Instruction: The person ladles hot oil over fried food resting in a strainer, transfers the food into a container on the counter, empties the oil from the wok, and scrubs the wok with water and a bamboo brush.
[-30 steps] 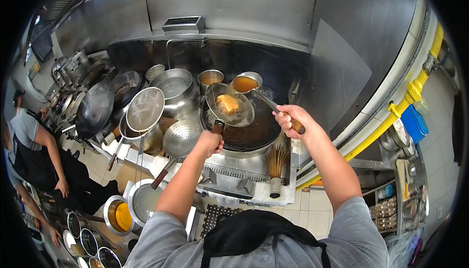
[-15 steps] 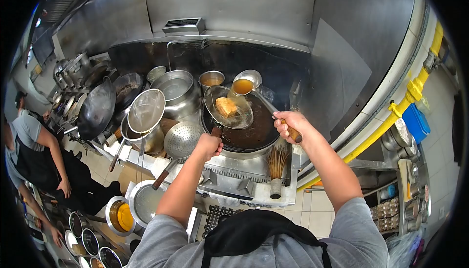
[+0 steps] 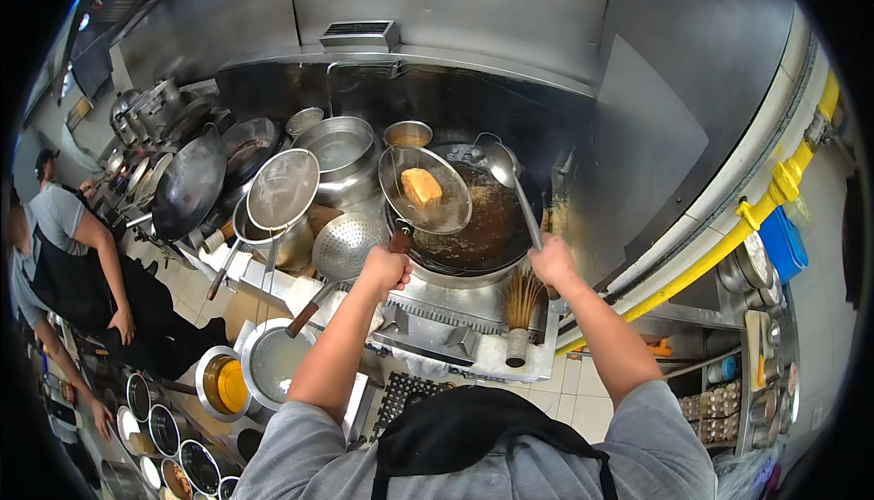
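My left hand [image 3: 385, 270] is closed round the wooden handle of a round mesh strainer [image 3: 453, 212]. A golden fried block of food [image 3: 420, 187] lies in the strainer, which hangs over the left part of a wok [image 3: 496, 247] of dark, bubbling oil. Closed on the long handle of a metal ladle [image 3: 526, 207] is my right hand [image 3: 553, 263], at the wok's right side. The ladle's bowl is over the wok's far right part, near a wire loop at the rim. A bamboo brush [image 3: 519, 313] stands close below my right hand.
Left of the wok are a perforated skimmer [image 3: 350, 247], another mesh strainer [image 3: 284, 188] and a steel pot [image 3: 337, 149]. A small pot [image 3: 408, 134] sits behind. Two people [image 3: 68, 254] stand at far left. A yellow pipe [image 3: 710, 259] runs along the right.
The ladle held orange-brown liquid by the strainer; its bowl has moved right and down, and that liquid no longer shows. My right hand moved lower. The strainer stays over the wok.
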Action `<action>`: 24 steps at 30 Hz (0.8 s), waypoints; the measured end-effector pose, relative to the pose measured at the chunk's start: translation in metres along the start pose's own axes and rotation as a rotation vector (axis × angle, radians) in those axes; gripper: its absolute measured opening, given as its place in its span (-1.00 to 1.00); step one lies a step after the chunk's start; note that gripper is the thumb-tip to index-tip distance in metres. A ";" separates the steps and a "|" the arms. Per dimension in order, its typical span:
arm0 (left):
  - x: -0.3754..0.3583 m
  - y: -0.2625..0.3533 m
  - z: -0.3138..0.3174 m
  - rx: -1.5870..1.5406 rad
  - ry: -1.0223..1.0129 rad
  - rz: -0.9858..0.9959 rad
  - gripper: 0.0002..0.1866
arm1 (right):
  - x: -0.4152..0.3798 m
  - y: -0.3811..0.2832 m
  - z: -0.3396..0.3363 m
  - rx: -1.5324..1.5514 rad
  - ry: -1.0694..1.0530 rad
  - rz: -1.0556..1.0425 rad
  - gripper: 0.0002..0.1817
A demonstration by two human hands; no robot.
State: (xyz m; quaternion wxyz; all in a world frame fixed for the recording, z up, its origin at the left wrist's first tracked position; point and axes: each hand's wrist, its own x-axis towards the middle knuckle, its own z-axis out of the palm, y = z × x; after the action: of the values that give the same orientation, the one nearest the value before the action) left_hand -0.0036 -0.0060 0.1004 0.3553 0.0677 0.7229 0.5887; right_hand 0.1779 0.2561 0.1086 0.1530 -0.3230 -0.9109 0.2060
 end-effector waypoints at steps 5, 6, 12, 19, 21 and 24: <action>-0.002 -0.001 -0.012 0.062 0.080 0.080 -0.92 | -0.002 0.041 0.045 0.016 -0.021 0.014 -0.75; -0.002 0.000 -0.014 0.061 0.080 0.082 -0.92 | -0.006 0.029 0.035 0.376 -0.225 0.267 -0.81; 0.003 -0.003 -0.016 0.070 0.132 0.116 -0.95 | -0.015 0.007 -0.029 1.749 -0.635 0.990 -0.77; 0.012 -0.015 -0.003 0.077 0.104 0.093 -0.95 | -0.019 -0.022 -0.081 1.659 -0.660 0.833 -0.80; 0.011 -0.016 0.005 0.064 0.070 0.088 -0.95 | -0.015 -0.032 -0.092 1.636 -0.661 0.823 -0.81; 0.017 -0.019 0.016 0.048 0.045 0.097 -0.94 | -0.006 -0.046 -0.101 1.539 -0.655 0.734 -0.82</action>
State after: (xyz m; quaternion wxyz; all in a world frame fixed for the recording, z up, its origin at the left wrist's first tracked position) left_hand -0.0010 0.0100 0.0754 0.3084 0.0980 0.7404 0.5892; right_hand 0.2000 0.2479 0.2171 -0.0153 -0.3267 -0.3601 0.8737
